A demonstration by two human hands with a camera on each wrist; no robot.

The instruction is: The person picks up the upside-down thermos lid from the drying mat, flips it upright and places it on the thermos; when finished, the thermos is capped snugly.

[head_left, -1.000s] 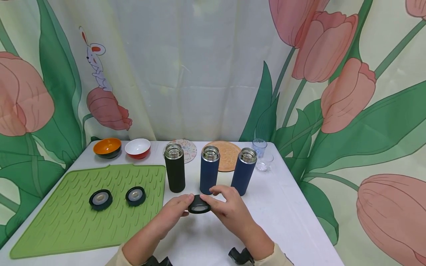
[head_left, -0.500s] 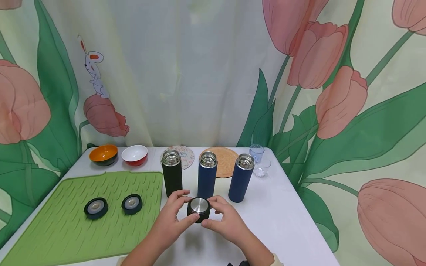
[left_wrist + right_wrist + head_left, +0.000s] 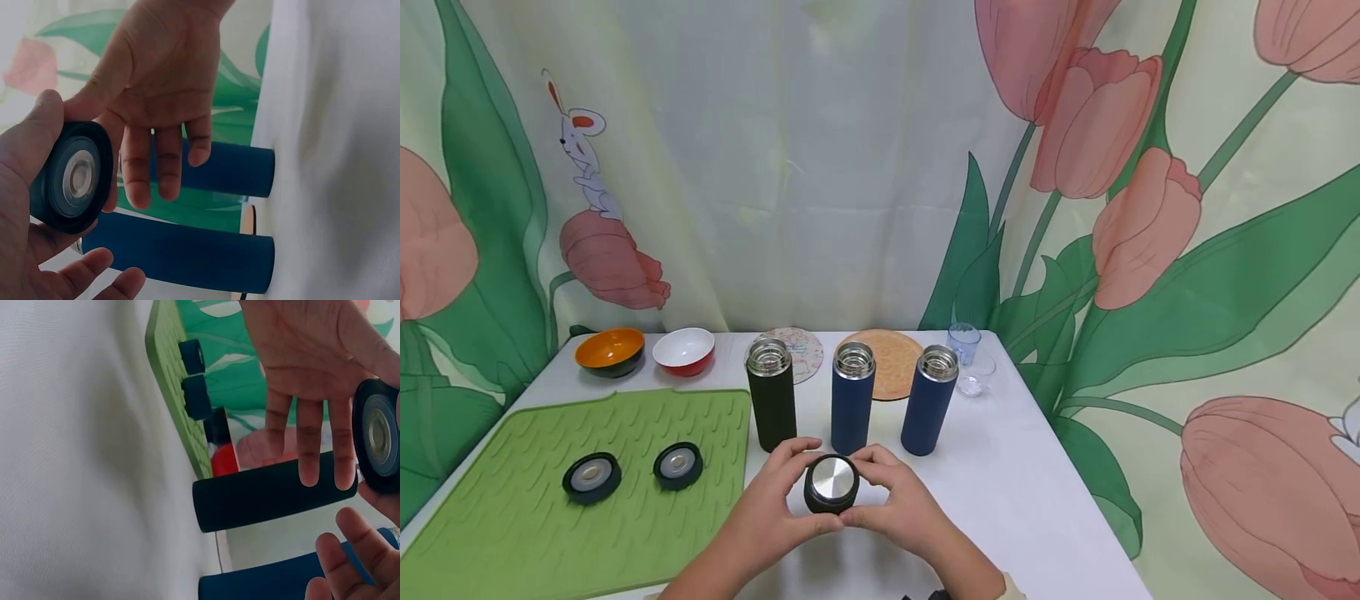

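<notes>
A white table (image 3: 1045, 500) in front of a tulip-printed curtain (image 3: 1150, 208) carries a ribbed green silicone mat (image 3: 512, 517) on its left half. Across the middle, three uncapped steel-rimmed flasks stand upright in a row: a matte black flask (image 3: 771, 404) at left, a navy flask (image 3: 852, 408) in the centre, and a second navy flask (image 3: 928, 411) at right. Behind them lie a round patterned coaster (image 3: 801, 350) and a round cork mat (image 3: 895, 367), with two clear plastic cups (image 3: 966, 354) far right. An orange bowl (image 3: 610, 350) and a white-and-red bowl (image 3: 683, 350) sit at the far left. Two dark round caps (image 3: 592, 477) (image 3: 678, 465) rest on the mat.

At the near edge, just in front of the centre flask, the left hand (image 3: 775, 508) and right hand (image 3: 902, 508) together grasp a black round flask cap with a steel face (image 3: 831, 483), raised off the table, fingertips curled about its rim from either side.

The hold is at the fingertips only; the smooth cap could likely slip and drop to the table. The flasks stand close behind the knuckles, so a forward push of either hand could tip one over.
</notes>
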